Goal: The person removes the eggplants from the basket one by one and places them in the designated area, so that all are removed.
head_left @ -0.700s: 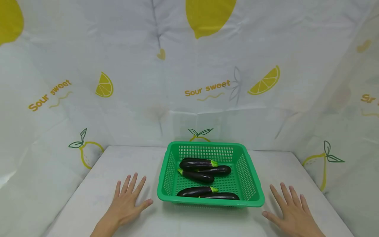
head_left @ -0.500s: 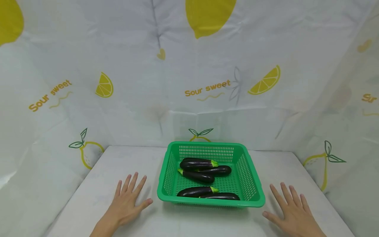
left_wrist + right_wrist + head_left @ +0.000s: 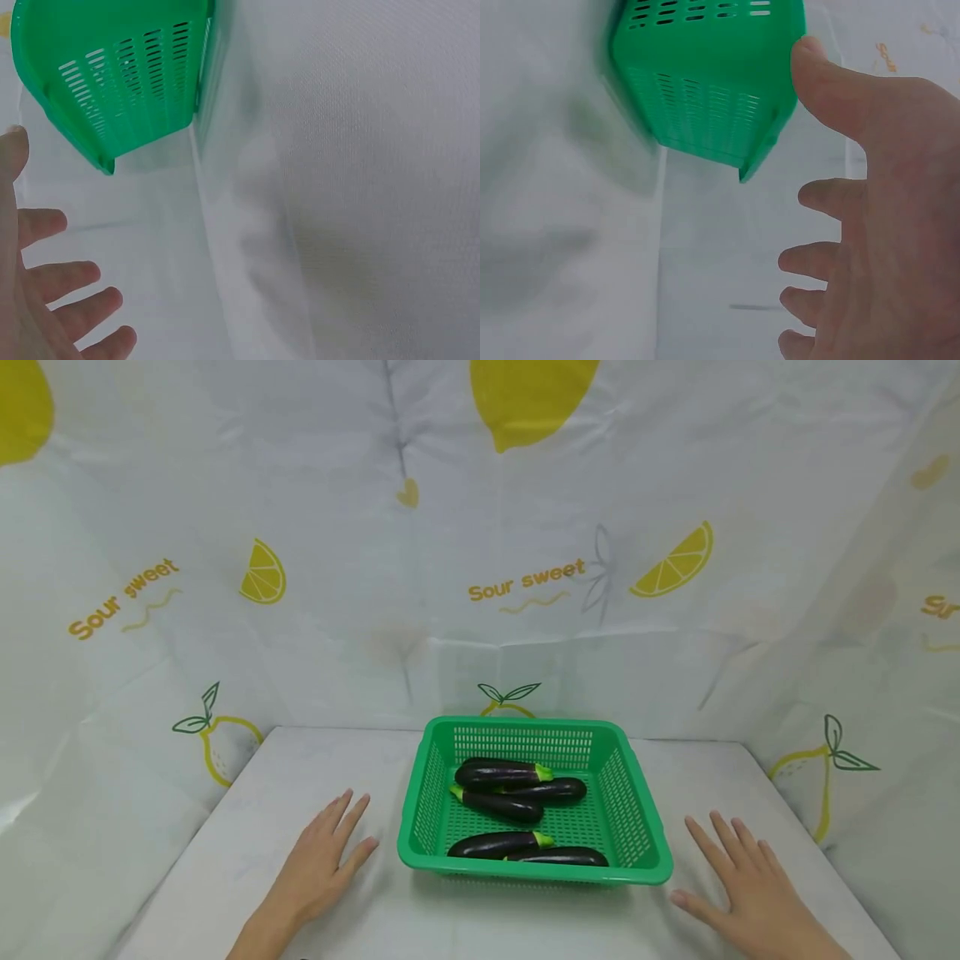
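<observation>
A green plastic basket (image 3: 536, 873) stands on the white-covered table, with several dark purple eggplants (image 3: 498, 775) lying in it. Two of them, including one eggplant (image 3: 491, 845) with a green cap, lie along the near wall, which partly hides the front one. To the basket's left my left hand (image 3: 315, 866) is apart from it, fingers straight and thumb toward the basket. My right hand (image 3: 753, 889) is on the other side, fingers spread, also apart from the basket. Both wrist views show the basket's side wall (image 3: 127, 75) beyond the fingers, and nothing is held.
A white sheet (image 3: 345, 643) printed with lemons and lettering hangs behind the table and along both sides. The table's white surface (image 3: 450, 927) extends in front of the basket and to either side of it.
Both hands have lifted slightly and turned, the left fingers coming closer together. The right hand has shifted a little to the right. Basket and eggplants stay in place.
</observation>
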The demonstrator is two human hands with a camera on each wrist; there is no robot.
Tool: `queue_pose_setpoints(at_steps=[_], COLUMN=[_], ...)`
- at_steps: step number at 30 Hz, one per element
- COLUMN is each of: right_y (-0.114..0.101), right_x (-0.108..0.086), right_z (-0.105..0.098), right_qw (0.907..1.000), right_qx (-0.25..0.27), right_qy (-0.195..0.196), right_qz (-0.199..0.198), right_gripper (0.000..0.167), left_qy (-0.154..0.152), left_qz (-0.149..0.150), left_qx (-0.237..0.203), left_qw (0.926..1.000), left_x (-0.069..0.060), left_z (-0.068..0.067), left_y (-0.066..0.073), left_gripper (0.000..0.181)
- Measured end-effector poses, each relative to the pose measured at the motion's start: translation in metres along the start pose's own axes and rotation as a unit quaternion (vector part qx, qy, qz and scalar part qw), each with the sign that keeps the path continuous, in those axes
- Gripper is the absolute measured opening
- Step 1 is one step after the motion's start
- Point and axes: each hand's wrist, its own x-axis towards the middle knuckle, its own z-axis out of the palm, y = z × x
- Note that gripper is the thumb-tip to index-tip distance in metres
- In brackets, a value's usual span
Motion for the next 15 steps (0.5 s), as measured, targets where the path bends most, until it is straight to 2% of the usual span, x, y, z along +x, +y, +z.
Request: queue_pose_setpoints(at_steps=[9,15], right_y=[-0.012,-0.025], right_x=[-0.006,0.001], right_z=[-0.018,-0.030], right_qw=[0.9962,0.9959], right_qx=[0.026,0.056], right_qy=[0.056,0.051], right_qz=[-0.062,-0.049], right_gripper=[0.085,0.075], left_qy=[0.082,0.121], left_qz=[0.019,0.013], left_qx=[-0.023,-0.046], left_qw=[0.9962,0.9914], left_x=[0.010,0.017], left_z=[0.003,0.006], left_y=[0.008,0.020], left_gripper=[0.046,0.040])
